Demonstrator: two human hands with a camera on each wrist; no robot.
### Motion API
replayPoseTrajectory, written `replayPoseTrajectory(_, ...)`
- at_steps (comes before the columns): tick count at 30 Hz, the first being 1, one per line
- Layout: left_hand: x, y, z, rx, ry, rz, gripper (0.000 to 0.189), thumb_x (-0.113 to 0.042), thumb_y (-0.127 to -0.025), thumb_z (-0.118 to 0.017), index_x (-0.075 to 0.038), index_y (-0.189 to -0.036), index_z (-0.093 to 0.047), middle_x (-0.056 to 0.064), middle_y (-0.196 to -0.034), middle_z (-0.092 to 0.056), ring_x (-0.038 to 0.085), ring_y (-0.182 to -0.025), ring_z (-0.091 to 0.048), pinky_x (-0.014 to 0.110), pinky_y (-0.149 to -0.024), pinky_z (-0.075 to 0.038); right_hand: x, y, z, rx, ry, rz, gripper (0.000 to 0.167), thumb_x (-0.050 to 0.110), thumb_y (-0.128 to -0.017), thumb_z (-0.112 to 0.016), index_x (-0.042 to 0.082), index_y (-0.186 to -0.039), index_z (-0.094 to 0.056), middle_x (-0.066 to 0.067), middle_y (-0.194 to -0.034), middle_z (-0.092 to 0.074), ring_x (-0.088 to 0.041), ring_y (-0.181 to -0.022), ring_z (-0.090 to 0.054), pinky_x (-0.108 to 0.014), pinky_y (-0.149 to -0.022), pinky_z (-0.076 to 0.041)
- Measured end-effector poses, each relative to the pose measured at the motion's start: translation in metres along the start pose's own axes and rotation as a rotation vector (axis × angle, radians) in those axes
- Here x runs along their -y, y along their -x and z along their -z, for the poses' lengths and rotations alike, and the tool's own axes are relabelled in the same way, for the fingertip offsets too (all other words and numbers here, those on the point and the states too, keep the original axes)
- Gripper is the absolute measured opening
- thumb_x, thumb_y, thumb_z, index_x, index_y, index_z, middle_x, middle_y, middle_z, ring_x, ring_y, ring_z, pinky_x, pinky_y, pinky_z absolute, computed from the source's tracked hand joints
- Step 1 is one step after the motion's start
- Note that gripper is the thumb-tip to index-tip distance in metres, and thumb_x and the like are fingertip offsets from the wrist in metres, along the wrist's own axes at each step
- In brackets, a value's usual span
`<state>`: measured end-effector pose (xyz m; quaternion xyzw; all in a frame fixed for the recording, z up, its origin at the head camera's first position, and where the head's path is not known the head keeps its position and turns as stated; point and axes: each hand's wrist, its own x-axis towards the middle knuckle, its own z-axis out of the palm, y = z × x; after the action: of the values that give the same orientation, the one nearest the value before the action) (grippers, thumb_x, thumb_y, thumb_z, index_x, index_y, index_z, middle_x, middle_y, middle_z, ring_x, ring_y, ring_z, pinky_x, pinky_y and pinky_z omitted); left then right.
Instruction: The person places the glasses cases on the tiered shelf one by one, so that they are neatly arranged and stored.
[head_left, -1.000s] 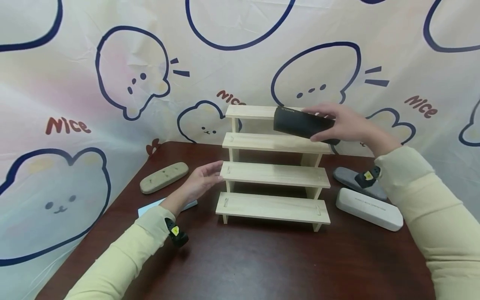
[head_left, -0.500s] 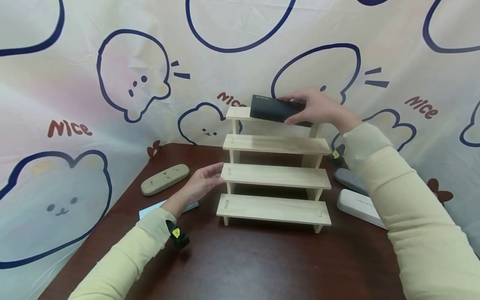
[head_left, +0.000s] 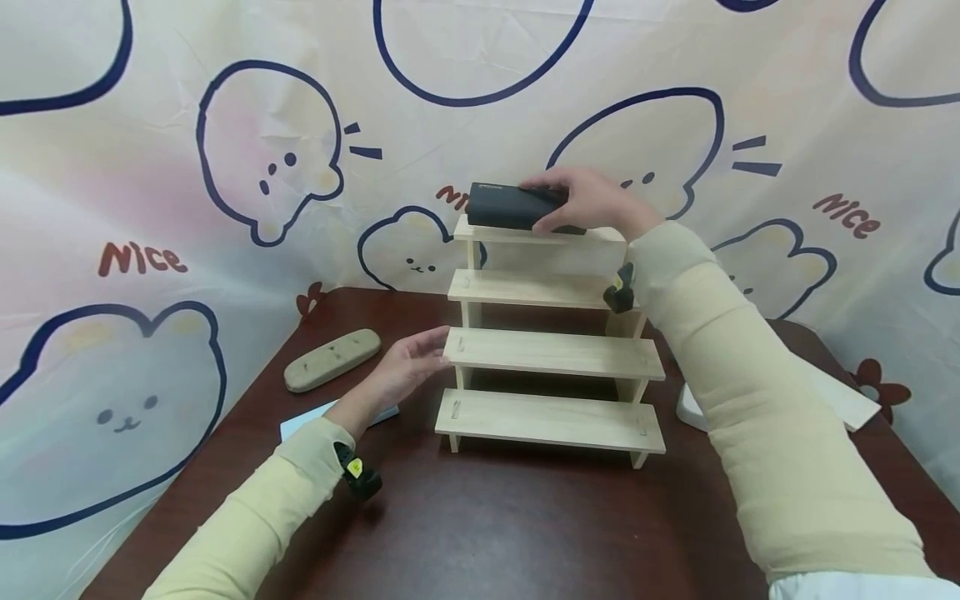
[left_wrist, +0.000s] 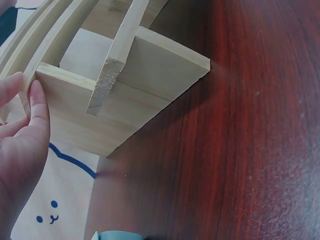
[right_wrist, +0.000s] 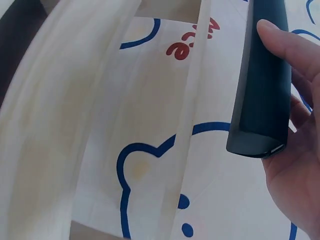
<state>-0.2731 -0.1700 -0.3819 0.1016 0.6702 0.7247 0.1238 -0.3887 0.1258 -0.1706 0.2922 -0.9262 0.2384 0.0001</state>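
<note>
A dark, long glasses case (head_left: 498, 207) lies along the top board of a four-step wooden display stand (head_left: 551, 350). My right hand (head_left: 592, 200) holds the case by its right part, thumb at the front. In the right wrist view the thumb presses one face of the case (right_wrist: 262, 90) while the fingers go behind it. Down on the left, my left hand (head_left: 408, 367) pinches the left end of the stand's second board from the bottom. The left wrist view shows thumb and fingers (left_wrist: 39, 102) on either side of that board's end.
Left of the stand lie a beige case (head_left: 332, 360) and a light blue flat thing (head_left: 386, 414), partly behind the left wrist. On the right, my sleeve mostly covers a white case (head_left: 690, 408). A white flat piece (head_left: 840, 392) shows beyond the sleeve. A printed cloth hangs behind.
My right hand has carried the dark case leftward and up onto the top board, levelling it. The left hand stays put. A white flat piece has appeared right of the right sleeve.
</note>
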Motion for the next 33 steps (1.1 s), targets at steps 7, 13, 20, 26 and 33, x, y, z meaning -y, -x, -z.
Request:
replayPoseTrajectory(7, 0.001, -0.001, -0.001, 0.01, 0.016, -0.02, 0.06, 0.005, -0.093, -0.058, -0.002, -0.149, -0.035, 0.016, -0.148, -0.039, 0.029, -0.129, -0.046, 0.031, -0.1, -0.044, 0.004, -0.014, -0.003, 0.025, -0.015, 0.003, 0.069, 0.023, -0.081, -0.08, 0.023, -0.144, -0.05, -0.007, -0.144, -0.046, -0.028, -0.124, -0.043, -0.049, -0.104, -0.032)
replayPoseTrajectory(13, 0.0, 0.0, -0.002, 0.008, 0.009, -0.008, 0.06, 0.003, -0.093, -0.06, -0.003, -0.148, -0.036, 0.016, -0.147, -0.041, 0.028, -0.128, -0.048, 0.037, -0.106, -0.038, 0.0, -0.023, -0.011, 0.019, -0.032, -0.004, 0.067, 0.018, -0.082, -0.079, 0.02, -0.143, -0.05, -0.008, -0.146, -0.045, -0.028, -0.127, -0.041, -0.047, -0.106, -0.031)
replayPoseTrajectory(20, 0.0, -0.001, -0.001, 0.009, 0.011, -0.015, 0.06, 0.005, -0.093, -0.058, -0.002, -0.149, -0.035, 0.016, -0.148, -0.04, 0.029, -0.129, -0.047, 0.037, -0.106, -0.038, -0.005, -0.031, -0.018, 0.012, -0.044, -0.014, 0.067, 0.019, -0.083, -0.078, 0.021, -0.144, -0.05, -0.008, -0.148, -0.044, -0.028, -0.129, -0.04, -0.047, -0.107, -0.029)
replayPoseTrajectory(26, 0.0, -0.002, 0.0, 0.027, 0.007, -0.025, 0.061, 0.005, -0.093, -0.057, -0.001, -0.149, -0.034, 0.017, -0.149, -0.038, 0.029, -0.129, -0.046, 0.034, -0.103, -0.041, -0.006, -0.037, -0.023, 0.01, -0.044, -0.018, 0.065, 0.019, -0.083, -0.077, 0.02, -0.143, -0.051, -0.007, -0.147, -0.044, -0.028, -0.128, -0.04, -0.048, -0.106, -0.03)
replayPoseTrajectory(33, 0.001, -0.001, 0.0, 0.016, 0.007, -0.008, 0.061, 0.004, -0.093, -0.059, -0.002, -0.149, -0.035, 0.018, -0.148, -0.04, 0.028, -0.128, -0.048, 0.033, -0.104, -0.04, -0.007, -0.041, -0.03, 0.016, -0.082, -0.032, 0.064, 0.02, -0.085, -0.076, 0.021, -0.143, -0.05, -0.007, -0.147, -0.044, -0.028, -0.126, -0.042, -0.047, -0.105, -0.032)
